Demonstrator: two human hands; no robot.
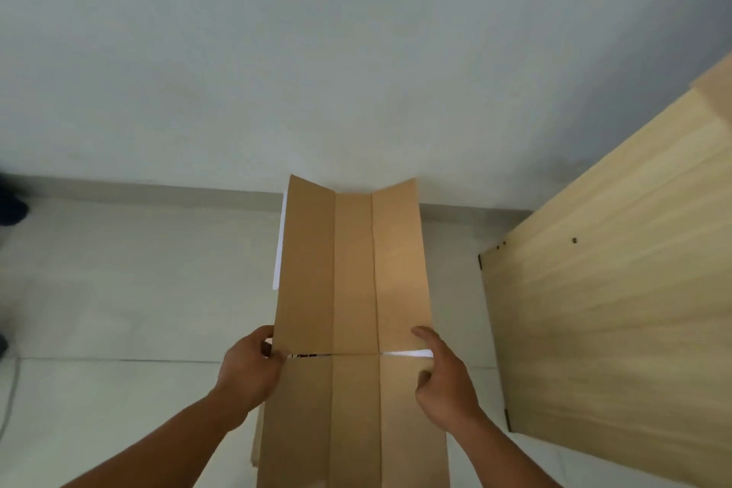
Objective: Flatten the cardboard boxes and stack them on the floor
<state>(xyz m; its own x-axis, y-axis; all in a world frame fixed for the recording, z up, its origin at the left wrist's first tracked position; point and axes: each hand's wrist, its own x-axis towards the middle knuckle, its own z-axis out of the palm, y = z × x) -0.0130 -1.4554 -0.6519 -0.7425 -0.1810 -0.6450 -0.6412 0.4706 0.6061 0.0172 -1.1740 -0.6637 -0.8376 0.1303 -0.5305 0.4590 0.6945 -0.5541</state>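
While both hands grip its side edges, left hand (249, 368) and right hand (445, 374) with fingers closed on it, the brown creased cardboard box (352, 277) hangs opened out above the pale tiled floor (119, 289); apparently flattened, not yet stacked.

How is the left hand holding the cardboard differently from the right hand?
The left hand pinches the left edge of the cardboard at the slit, fingers curled around it. The right hand lies more on top at the right edge, index finger stretched forward along the panel. The left hand shows mostly its back; the right shows spread fingers. Both grip at the same height, where the flaps meet the body.
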